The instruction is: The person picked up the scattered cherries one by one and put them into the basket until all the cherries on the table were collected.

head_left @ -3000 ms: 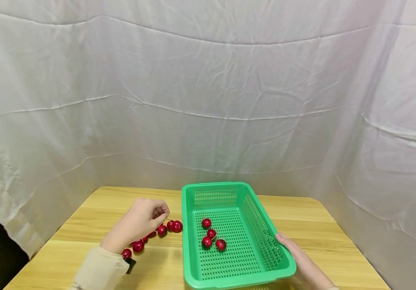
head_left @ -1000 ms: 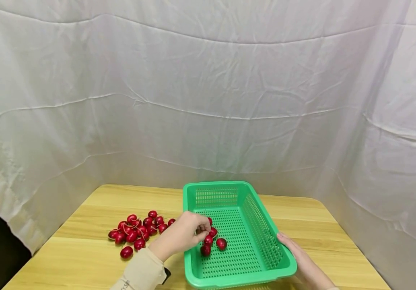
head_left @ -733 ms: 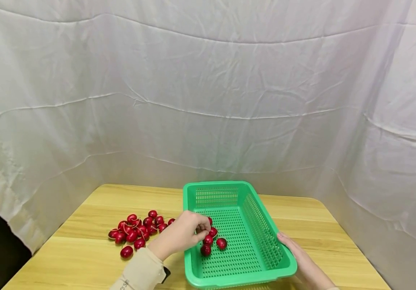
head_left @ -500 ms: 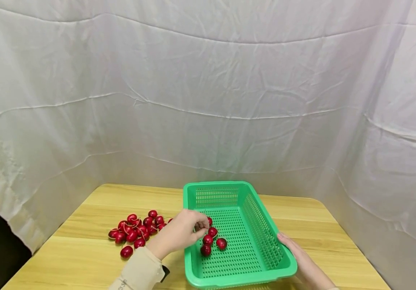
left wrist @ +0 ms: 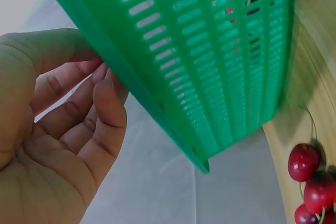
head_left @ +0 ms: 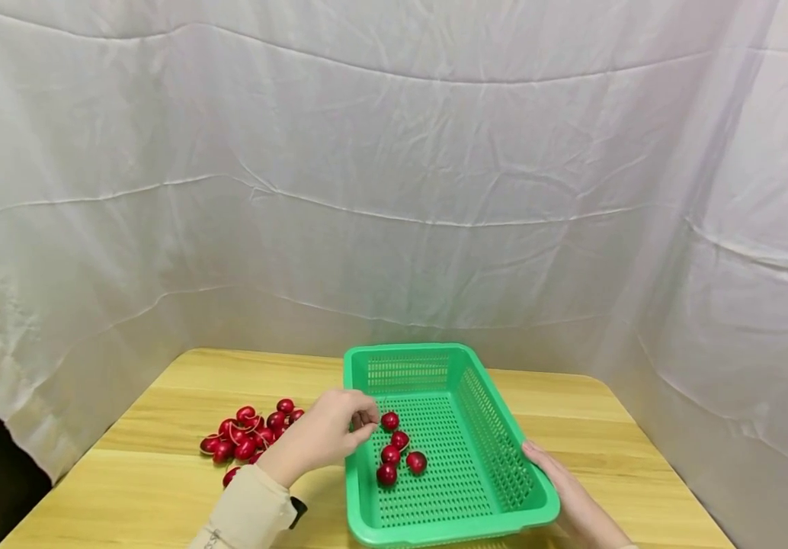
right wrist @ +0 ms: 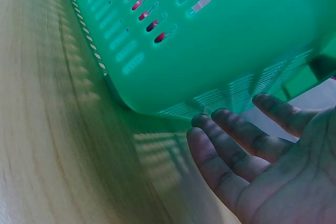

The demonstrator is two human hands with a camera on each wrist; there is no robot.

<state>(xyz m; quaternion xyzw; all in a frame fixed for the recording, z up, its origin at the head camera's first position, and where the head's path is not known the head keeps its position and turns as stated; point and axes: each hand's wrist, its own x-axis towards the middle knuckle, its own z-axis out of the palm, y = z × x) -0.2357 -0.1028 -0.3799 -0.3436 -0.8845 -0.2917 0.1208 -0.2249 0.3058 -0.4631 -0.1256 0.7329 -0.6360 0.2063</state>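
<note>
A green slotted plastic basket [head_left: 449,526] stands on the wooden table, with several red cherries [head_left: 390,454] on its floor. My left hand [head_left: 321,435] hovers across the basket's left rim in the head view. Its fingers are loosely bent, and no cherry shows between them in the left wrist view, where the palm [left wrist: 47,171] is seen beside the basket rim. My right hand [head_left: 568,488] rests against the basket's right side. In the right wrist view its extended fingers [right wrist: 231,150] touch or lie close to the outer wall.
A pile of cherries with stems [head_left: 246,435] lies on the table [head_left: 154,488] left of the basket, partly behind my left hand and wrist. A pale cloth curtain [head_left: 394,252] surrounds the table at the back and sides.
My left hand went from the cherry pile into the basket, then drew back left to its rim. One more cherry now lies in the basket. The right hand stays at the basket's side.
</note>
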